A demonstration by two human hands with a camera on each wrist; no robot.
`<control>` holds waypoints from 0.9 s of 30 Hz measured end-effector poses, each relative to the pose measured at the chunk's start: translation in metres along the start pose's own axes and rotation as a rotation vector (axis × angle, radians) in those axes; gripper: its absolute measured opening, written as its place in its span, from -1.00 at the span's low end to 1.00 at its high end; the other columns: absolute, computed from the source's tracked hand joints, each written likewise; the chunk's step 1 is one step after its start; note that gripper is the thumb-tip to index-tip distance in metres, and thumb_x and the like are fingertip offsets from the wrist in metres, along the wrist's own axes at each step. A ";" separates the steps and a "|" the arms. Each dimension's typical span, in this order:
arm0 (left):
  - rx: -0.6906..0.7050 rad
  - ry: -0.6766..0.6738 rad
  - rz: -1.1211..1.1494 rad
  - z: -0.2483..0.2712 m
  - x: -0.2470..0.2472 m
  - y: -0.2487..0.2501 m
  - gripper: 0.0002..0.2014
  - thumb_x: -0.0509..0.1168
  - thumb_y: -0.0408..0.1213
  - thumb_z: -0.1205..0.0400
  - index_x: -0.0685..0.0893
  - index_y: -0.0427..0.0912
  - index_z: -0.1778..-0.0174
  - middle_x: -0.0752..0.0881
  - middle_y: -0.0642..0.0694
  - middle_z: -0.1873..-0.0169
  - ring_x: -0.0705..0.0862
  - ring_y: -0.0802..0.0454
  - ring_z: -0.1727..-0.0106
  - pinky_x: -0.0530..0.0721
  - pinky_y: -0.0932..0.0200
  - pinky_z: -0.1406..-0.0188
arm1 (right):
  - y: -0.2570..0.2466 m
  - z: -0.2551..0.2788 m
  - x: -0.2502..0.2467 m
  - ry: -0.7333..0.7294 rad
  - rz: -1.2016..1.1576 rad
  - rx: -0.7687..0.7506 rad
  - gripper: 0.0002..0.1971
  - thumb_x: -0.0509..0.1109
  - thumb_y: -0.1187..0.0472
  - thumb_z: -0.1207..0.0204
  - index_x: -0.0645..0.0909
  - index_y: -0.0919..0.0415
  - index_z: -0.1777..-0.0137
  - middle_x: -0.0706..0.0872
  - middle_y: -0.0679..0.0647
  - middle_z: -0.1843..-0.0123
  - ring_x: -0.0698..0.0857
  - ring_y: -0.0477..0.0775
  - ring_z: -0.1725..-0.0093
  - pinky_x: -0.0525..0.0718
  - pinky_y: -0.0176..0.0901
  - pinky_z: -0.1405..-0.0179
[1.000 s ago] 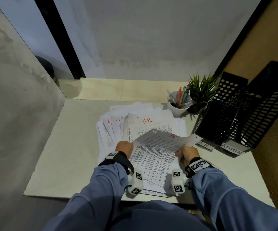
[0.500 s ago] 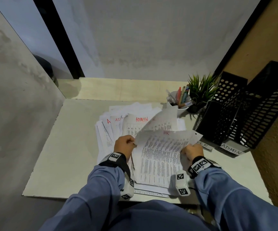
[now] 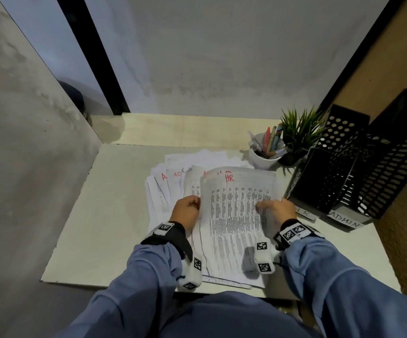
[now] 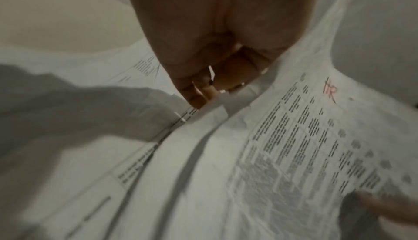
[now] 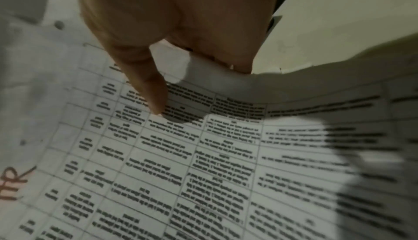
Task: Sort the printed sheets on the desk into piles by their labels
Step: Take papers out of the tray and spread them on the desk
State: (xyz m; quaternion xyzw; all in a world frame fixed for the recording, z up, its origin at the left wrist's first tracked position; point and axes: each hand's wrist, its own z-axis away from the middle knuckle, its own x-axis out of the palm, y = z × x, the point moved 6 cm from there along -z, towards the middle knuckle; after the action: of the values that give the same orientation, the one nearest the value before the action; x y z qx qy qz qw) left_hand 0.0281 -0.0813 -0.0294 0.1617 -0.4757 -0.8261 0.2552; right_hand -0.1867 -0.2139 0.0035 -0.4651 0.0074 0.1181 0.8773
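I hold a printed sheet marked HR in red (image 3: pixel 234 215) (image 4: pixel 294 136) (image 5: pixel 181 154) above the desk, bowed between both hands. My left hand (image 3: pixel 187 211) (image 4: pixel 214 47) pinches its left edge with curled fingers (image 4: pixel 199 99). My right hand (image 3: pixel 274 211) (image 5: pixel 181 20) grips the right edge, thumb (image 5: pixel 151 91) on top and the other fingers underneath. More sheets lie beneath it. A fanned pile of sheets (image 3: pixel 165 189) with red ADMIN marks spreads on the desk to the left and behind.
Two black mesh file holders stand at the right, one tagged HR (image 3: pixel 306 212), one tagged ADMIN (image 3: pixel 343 220). A white cup of pens (image 3: pixel 264 152) and a small plant (image 3: pixel 300 132) sit behind the papers. Walls close the desk (image 3: pixel 114 215) at left and back.
The HR sheet was lifted at its right side, then a second sheet rose behind it. Now both hands hold the paper level, HR mark at the far end.
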 end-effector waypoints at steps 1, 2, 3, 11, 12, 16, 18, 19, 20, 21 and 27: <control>-0.047 -0.028 0.036 0.001 0.001 -0.002 -0.51 -0.01 -0.70 -0.36 0.73 -0.11 0.25 0.67 -0.23 0.23 0.62 -0.14 0.32 0.62 0.11 0.33 | -0.004 0.004 0.001 -0.015 -0.037 -0.028 -0.74 0.40 0.57 -0.40 0.60 0.42 -0.08 0.69 0.18 0.13 0.62 0.07 0.29 0.58 -0.41 0.56; -0.082 -0.057 0.051 0.004 0.002 0.000 -0.52 -0.02 -0.70 -0.39 0.69 -0.17 0.07 0.64 -0.21 0.24 0.56 -0.09 0.43 0.53 0.20 0.49 | -0.007 0.008 0.002 -0.033 -0.074 -0.050 -0.75 0.39 0.56 -0.43 0.59 0.44 -0.10 0.68 0.18 0.13 0.63 0.06 0.28 0.55 -0.48 0.64; -0.094 -0.084 0.060 0.007 0.004 0.004 -0.58 0.01 -0.68 -0.41 0.61 -0.23 0.01 0.59 -0.19 0.27 0.49 -0.03 0.46 0.46 0.24 0.53 | -0.013 0.011 0.004 -0.045 -0.108 -0.083 -0.78 0.39 0.55 -0.43 0.59 0.43 -0.07 0.68 0.18 0.14 0.67 0.08 0.27 0.55 -0.51 0.64; 0.461 0.241 -0.003 0.036 -0.001 0.096 -0.92 0.28 -0.42 -0.63 0.62 -0.18 0.02 0.70 0.11 0.18 0.66 0.43 0.23 0.58 0.57 0.27 | -0.091 0.040 0.011 -0.063 -0.161 -0.509 -0.79 0.44 0.50 -0.41 0.66 0.32 -0.02 0.78 0.00 0.12 0.75 -0.11 0.14 0.71 -0.29 0.08; 0.506 0.270 -0.015 0.040 -0.001 0.104 -0.91 0.27 -0.39 -0.64 0.61 -0.16 -0.01 0.69 0.13 0.15 0.65 0.42 0.18 0.57 0.57 0.24 | -0.096 0.046 0.010 -0.067 -0.160 -0.555 -0.82 0.40 0.53 -0.42 0.65 0.26 0.12 0.77 -0.13 0.26 0.72 -0.21 0.24 0.69 -0.35 0.17; 0.470 0.270 -0.141 0.039 0.002 0.089 -0.85 0.25 -0.30 -0.66 0.55 -0.13 -0.13 0.67 0.12 0.09 0.61 0.35 0.10 0.51 0.60 0.24 | -0.077 0.050 0.013 -0.045 -0.144 -0.538 -0.71 0.32 0.60 -0.43 0.58 0.19 0.30 0.68 -0.17 0.48 0.65 -0.28 0.43 0.64 -0.43 0.38; 0.358 0.193 -0.202 0.034 0.006 0.061 -0.75 0.24 -0.26 -0.67 0.53 -0.14 -0.26 0.70 0.08 0.03 0.65 0.26 0.07 0.53 0.56 0.14 | -0.047 0.041 0.019 -0.047 -0.096 -0.404 -0.76 0.32 0.59 -0.44 0.63 0.24 0.24 0.70 -0.07 0.38 0.71 -0.11 0.31 0.67 -0.33 0.34; 0.308 0.163 -0.233 0.031 0.007 0.044 -0.66 0.24 -0.20 -0.67 0.50 -0.14 -0.37 0.71 0.05 -0.02 0.68 0.17 -0.01 0.56 0.45 0.01 | -0.032 0.037 0.021 -0.060 -0.056 -0.342 -0.81 0.32 0.57 -0.44 0.65 0.30 0.18 0.72 0.02 0.32 0.71 0.03 0.20 0.67 -0.27 0.30; 0.267 0.143 -0.264 0.031 0.008 0.033 -0.57 0.25 -0.13 -0.66 0.47 -0.14 -0.45 0.72 0.02 -0.08 0.69 0.10 -0.09 0.58 0.32 -0.08 | -0.021 0.034 0.022 -0.070 -0.020 -0.295 -0.84 0.32 0.55 -0.44 0.66 0.35 0.09 0.72 0.11 0.24 0.69 0.11 0.11 0.65 -0.23 0.26; 0.247 0.138 -0.259 0.031 0.008 0.025 -0.55 0.25 -0.09 -0.65 0.47 -0.14 -0.46 0.73 0.02 -0.10 0.69 0.06 -0.14 0.59 0.29 -0.10 | -0.015 0.033 0.021 -0.074 -0.005 -0.266 -0.83 0.32 0.54 -0.45 0.65 0.35 0.04 0.72 0.18 0.15 0.67 0.14 0.06 0.63 -0.22 0.22; 0.445 0.096 -0.320 0.041 0.040 0.095 -0.95 0.27 -0.18 -0.65 0.62 -0.01 0.03 0.74 -0.02 0.17 0.69 0.03 0.15 0.66 0.15 0.14 | -0.040 0.022 -0.022 0.042 -0.226 -0.257 -0.81 0.34 0.52 -0.49 0.62 0.32 -0.04 0.70 0.10 0.18 0.66 -0.02 0.25 0.69 -0.43 0.43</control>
State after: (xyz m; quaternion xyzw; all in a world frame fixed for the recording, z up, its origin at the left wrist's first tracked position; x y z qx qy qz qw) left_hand -0.0004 -0.1148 0.0727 0.3259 -0.6012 -0.7225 0.1020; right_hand -0.2014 -0.2219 0.0506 -0.5736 -0.0419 0.0090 0.8180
